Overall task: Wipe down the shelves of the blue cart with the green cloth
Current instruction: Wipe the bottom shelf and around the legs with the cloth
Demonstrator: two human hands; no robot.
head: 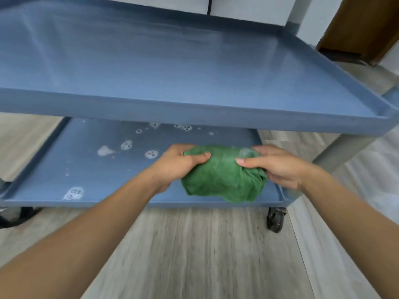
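Green cloth (222,178), bunched into a thick lump, sits in the centre of the frame on the lower shelf (121,182) of the blue cart (194,117), near the shelf's front right corner. Both hands have a closed grip on it: the left hand (179,162) pinches its left side with thumb on top, and the right hand (278,167) clamps its right side, fingers partly tucked under a fold.

White patches of foam (127,145) lie on the lower shelf, to the left of the cloth and further back under the upper shelf (172,67). One more patch is at the lower left, close to the front rim.

Several things could go wrong from here, in my judgement. The cloth is so bunched that only a small part touches the shelf, so a stroke may leave streaks or push the foam instead of taking it up. The foam at the back is partly hidden by the upper shelf and could be missed. A hard push may roll the cart on its wheel (275,220). A stroke toward the front rim could drip foam on the floor (194,255).
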